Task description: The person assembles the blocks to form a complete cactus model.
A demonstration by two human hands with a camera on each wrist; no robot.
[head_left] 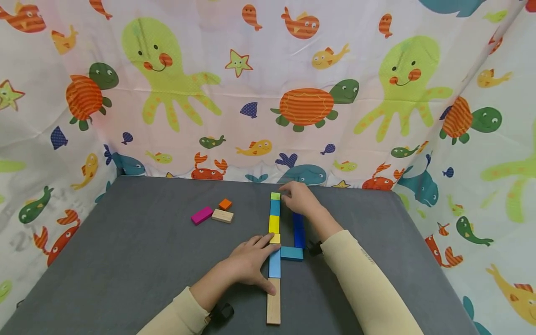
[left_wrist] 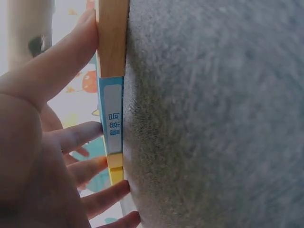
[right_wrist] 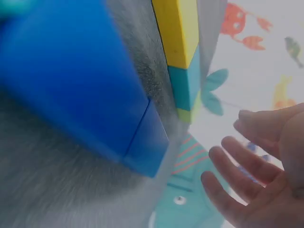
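A straight column of blocks lies on the table in the head view: a light green block [head_left: 275, 196] at the far end, then a teal block [head_left: 275, 207], a yellow block [head_left: 274, 224], a small pale yellow block [head_left: 274, 238], a light blue block [head_left: 274, 263] and a long wooden block [head_left: 274, 307]. My left hand [head_left: 250, 261] spreads its fingers along the left side, its thumb touching the wooden block. Beside the far end hovers my right hand [head_left: 300, 197], holding nothing, fingers loosely bent. Dark blue blocks [head_left: 299, 232] lie beneath the right forearm, meeting a crosswise teal block [head_left: 291, 253].
Left of the column lie a magenta block [head_left: 202, 216], an orange block [head_left: 225, 204] and a short wooden block [head_left: 223, 216]. Behind the grey table [head_left: 159, 270] hangs a curtain [head_left: 259, 74] printed with sea animals.
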